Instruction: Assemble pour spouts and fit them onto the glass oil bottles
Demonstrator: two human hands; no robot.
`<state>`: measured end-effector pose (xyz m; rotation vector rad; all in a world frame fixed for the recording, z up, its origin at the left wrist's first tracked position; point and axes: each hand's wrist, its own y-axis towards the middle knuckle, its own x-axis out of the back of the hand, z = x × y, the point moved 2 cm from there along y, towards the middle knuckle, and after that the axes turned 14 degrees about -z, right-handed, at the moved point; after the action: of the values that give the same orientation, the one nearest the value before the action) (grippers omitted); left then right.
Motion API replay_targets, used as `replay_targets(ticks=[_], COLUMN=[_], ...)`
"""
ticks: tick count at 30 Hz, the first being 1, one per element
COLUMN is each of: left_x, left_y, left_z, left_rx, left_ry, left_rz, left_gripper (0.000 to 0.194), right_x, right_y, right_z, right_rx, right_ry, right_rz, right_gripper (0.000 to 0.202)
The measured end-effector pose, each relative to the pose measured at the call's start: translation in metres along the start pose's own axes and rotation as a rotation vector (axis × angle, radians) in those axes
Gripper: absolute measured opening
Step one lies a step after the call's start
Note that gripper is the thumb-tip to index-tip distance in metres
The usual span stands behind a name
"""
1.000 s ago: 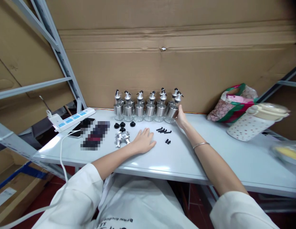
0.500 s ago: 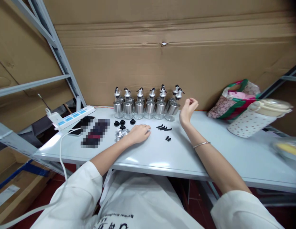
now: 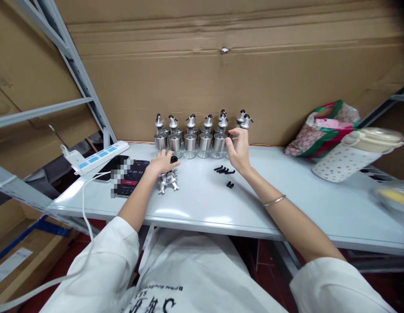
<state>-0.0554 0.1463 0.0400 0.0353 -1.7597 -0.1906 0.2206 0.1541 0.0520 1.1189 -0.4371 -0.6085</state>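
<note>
My left hand [image 3: 162, 163] is low over the table's left part, its fingers closed around a black cap [image 3: 173, 159]. Just below it lie several silver spout pieces [image 3: 168, 181]. My right hand [image 3: 240, 152] is raised in front of the rightmost bottles, thumb and curved fingers apart with nothing between them. It partly hides those bottles. Glass bottles with steel sleeves [image 3: 190, 142] and silver pourer tops stand in rows at the back. Thin black levers [image 3: 224, 170] and small black parts [image 3: 230, 184] lie below my right hand.
At the left are a white power strip [image 3: 102, 157], its cable and a phone [image 3: 133, 176] showing a timer. At the right stand a patterned bag [image 3: 319, 130], a dotted white jug [image 3: 335, 158] and a bowl [image 3: 394, 198]. Cardboard [image 3: 189, 78] rises behind.
My left hand has moved left from the table's middle onto the black caps, and one cap is now between its fingers. My right hand has moved left, in front of the rightmost bottles, and its fingers have opened.
</note>
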Motion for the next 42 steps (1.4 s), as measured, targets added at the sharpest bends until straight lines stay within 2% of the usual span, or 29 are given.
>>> replay_targets(ticks=[3, 8, 11, 14, 18, 21, 24, 28, 33, 34, 39, 42], left_x=[-0.009, -0.025, -0.031, -0.034, -0.035, -0.032, -0.029, -0.023, -0.008, -0.006, -0.005, -0.009], left_y=[0.004, 0.013, 0.018, 0.02, 0.022, 0.023, 0.022, 0.023, 0.028, 0.029, 0.029, 0.026], left_z=[0.002, 0.0, 0.0, -0.001, -0.002, -0.003, -0.007, -0.008, 0.011, 0.017, 0.041, 0.042], left_rx=[-0.04, -0.147, -0.216, -0.281, -0.334, -0.347, -0.367, -0.36, -0.286, -0.263, -0.172, -0.201], left_ry=[-0.053, -0.121, -0.175, -0.226, -0.285, -0.322, -0.353, -0.38, -0.407, -0.429, -0.447, -0.377], left_rz=[0.044, -0.054, -0.117, -0.145, -0.142, -0.13, -0.099, -0.072, -0.14, -0.126, 0.185, 0.21], left_gripper=[0.059, 0.045, 0.037, 0.034, 0.032, 0.034, 0.028, 0.028, 0.034, 0.034, 0.052, 0.075], right_x=[0.001, 0.002, 0.001, -0.005, -0.015, -0.02, -0.021, -0.019, -0.017, -0.017, -0.018, -0.019], right_y=[-0.001, -0.003, -0.007, -0.02, -0.049, -0.066, -0.074, -0.077, -0.075, -0.076, -0.082, -0.085], right_z=[0.0, 0.007, 0.021, 0.045, 0.078, 0.094, 0.105, 0.115, 0.119, 0.12, 0.127, 0.129], right_rx=[-0.013, -0.016, -0.01, 0.047, 0.219, 0.286, 0.317, 0.303, 0.291, 0.297, 0.372, 0.383], right_ry=[0.02, 0.038, 0.037, 0.062, 0.135, 0.17, 0.17, 0.142, 0.194, 0.196, 0.227, 0.215], right_rz=[0.039, 0.106, 0.219, 0.476, 0.912, 1.069, 1.133, 1.157, 1.088, 1.09, 1.171, 1.183], right_gripper=[0.019, 0.016, 0.014, 0.014, 0.018, 0.034, 0.042, 0.043, 0.042, 0.044, 0.048, 0.044])
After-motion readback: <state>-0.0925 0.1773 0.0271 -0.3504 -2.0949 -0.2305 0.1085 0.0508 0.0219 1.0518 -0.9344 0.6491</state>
